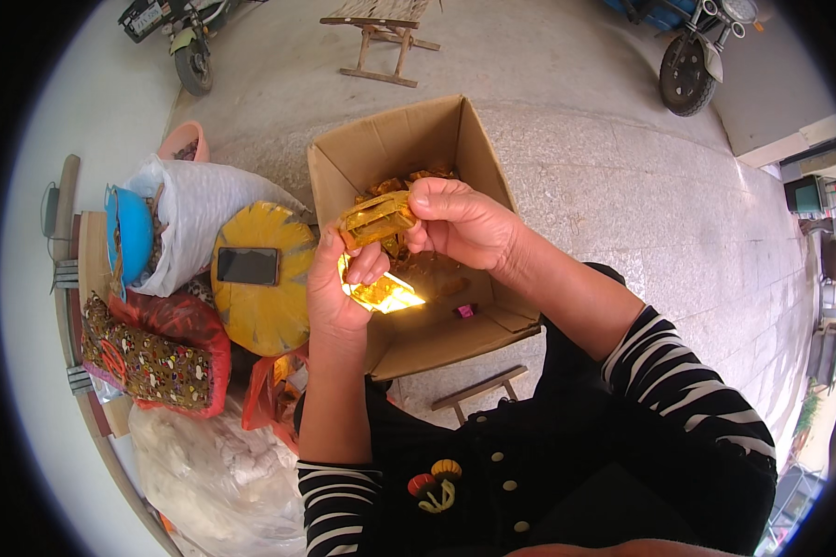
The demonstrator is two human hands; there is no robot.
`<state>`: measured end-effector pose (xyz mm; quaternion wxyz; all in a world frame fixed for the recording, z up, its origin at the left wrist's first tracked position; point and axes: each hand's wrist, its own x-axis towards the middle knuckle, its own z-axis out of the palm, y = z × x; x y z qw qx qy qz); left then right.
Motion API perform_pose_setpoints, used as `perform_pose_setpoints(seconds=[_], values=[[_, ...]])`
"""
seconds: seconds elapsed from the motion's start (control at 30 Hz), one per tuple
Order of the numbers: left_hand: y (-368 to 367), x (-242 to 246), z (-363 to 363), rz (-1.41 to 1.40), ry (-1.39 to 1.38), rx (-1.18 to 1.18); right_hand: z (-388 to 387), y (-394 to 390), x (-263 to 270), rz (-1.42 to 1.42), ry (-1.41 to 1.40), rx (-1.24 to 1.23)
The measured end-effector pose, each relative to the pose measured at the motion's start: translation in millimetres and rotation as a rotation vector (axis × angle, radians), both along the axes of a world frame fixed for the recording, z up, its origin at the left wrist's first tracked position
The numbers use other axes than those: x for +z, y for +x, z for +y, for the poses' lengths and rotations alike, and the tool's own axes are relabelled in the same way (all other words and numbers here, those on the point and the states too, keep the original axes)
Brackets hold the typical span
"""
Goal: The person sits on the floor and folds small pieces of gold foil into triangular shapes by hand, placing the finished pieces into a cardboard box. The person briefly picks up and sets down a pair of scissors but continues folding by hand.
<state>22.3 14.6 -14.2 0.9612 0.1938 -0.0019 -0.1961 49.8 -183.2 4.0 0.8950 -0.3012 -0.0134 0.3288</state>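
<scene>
Between my two hands is a folded gold foil paper piece [377,220], hollow along its middle. My left hand [341,285] pinches its left end, and the fingertips of my right hand [463,223] grip the right end. A flat sheet of shiny gold foil paper [390,294] hangs at my left palm, its hold partly hidden by the curled fingers. Both hands are above an open cardboard box [383,139]. Inside it several gold folded pieces [432,174] lie at the far side, partly covered by my hands. A small pink wrapped item [466,310] rests on the box's near part.
To the left, a smartphone [249,266] lies on a round yellow stool top [265,313]. Beside it are a white woven sack [209,202], a blue bowl [131,233], a patterned cushion [157,362] and a red plastic bag [261,393]. Ahead stand a wooden folding stool [380,52] and a motorcycle [693,63].
</scene>
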Motion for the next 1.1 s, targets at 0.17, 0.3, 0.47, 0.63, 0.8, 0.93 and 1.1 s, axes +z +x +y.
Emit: perform_pose_setpoints(seconds=[0.17,0.3,0.47,0.63,0.8,0.93,1.1], values=[[1,-4,1,-0.047,-0.031,-0.008,-2,1,3,-0.047,-0.109,0.009],[1,-4,3,-0.033,0.001,-0.008,-3,0,6,-0.05,-0.178,0.009],[8,-9,9,0.08,0.037,0.036,-9,2,12,-0.193,-0.133,-0.155],[13,-19,20,0.312,0.039,0.174,-1,8,11,-0.564,-0.859,-0.539],[13,-23,17,0.369,0.085,0.259,21,-20,-2,-0.92,-0.872,-0.137],[14,-21,17,0.389,0.078,0.248,27,-23,-8,-0.823,-0.835,0.008],[12,-22,18,0.366,0.018,0.223,28,-18,-8,-0.539,-0.714,0.143]])
